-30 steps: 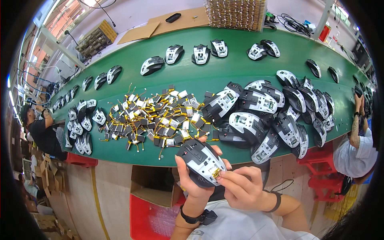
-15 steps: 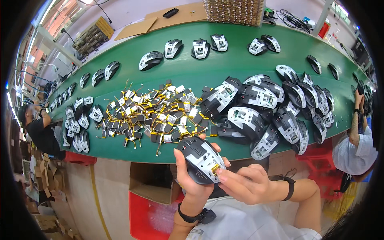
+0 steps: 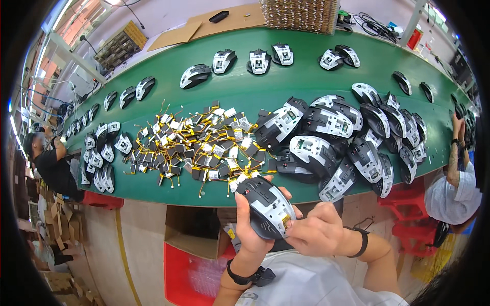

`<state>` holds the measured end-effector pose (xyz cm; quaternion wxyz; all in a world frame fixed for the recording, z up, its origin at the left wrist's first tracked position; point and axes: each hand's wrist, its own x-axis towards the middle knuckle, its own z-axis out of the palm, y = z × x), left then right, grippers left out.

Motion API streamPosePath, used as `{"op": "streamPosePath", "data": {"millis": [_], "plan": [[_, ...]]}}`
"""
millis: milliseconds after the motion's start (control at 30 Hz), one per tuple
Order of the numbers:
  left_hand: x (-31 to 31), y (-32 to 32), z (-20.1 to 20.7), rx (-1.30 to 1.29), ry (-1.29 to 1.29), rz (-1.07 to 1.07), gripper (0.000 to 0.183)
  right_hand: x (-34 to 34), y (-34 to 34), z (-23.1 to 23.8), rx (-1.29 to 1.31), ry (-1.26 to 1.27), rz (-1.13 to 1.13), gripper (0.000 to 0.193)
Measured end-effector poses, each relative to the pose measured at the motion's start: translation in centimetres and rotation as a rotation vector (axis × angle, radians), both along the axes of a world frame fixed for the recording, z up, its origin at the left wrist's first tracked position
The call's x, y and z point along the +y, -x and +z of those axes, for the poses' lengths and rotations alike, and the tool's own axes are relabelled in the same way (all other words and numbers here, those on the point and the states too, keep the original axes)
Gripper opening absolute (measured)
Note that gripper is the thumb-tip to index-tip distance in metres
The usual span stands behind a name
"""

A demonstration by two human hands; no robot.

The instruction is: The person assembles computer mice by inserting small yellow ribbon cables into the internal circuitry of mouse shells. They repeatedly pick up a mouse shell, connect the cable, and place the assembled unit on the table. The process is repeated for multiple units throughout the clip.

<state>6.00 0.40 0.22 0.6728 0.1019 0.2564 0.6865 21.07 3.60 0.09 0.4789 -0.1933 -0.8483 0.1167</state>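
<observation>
Above the near table edge, my left hand is wrapped round a half-assembled computer mouse, black at the sides with a white and grey inner face turned up. Yellow tape and part of a small battery show in an opening at its lower right end. The fingers of my right hand are pinched together and press against that opening. What lies between their tips is hidden. Just beyond the mouse spreads a heap of small batteries with thin leads.
Similar mice are piled at right, with a smaller cluster at left. More mice stand in a row on the green surface. Below are a cardboard box and a red bin. A person sits left, another right.
The held mouse and both hands have shifted slightly right. My right fingers have curled in more closely over the opening. The far row of mice has slid a little to the right.
</observation>
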Motion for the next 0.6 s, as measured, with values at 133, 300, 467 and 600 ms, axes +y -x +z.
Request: {"op": "streamPosePath", "data": {"millis": [133, 300, 467, 600], "plan": [[-0.1, -0.2, -0.3, 0.027, -0.031, -0.006, 0.074, 0.4, -0.2, 0.9, -0.035, -0.005, 0.093, 0.021], [0.4, 0.3, -0.9, 0.034, -0.126, -0.117, 0.072, 0.2, -1.1, 0.4, -0.058, -0.048, 0.057, 0.024], [1.2, 0.8, -1.9, -0.162, -0.196, -0.155, 0.079, -0.1, -1.5, 1.7, -0.025, 0.179, 0.086, 0.043], [1.0, 1.4, -1.6, -0.121, -0.213, -0.25, 0.078, 2.8, -1.9, 3.9, -0.03, 0.541, 0.178, 0.049]]}}
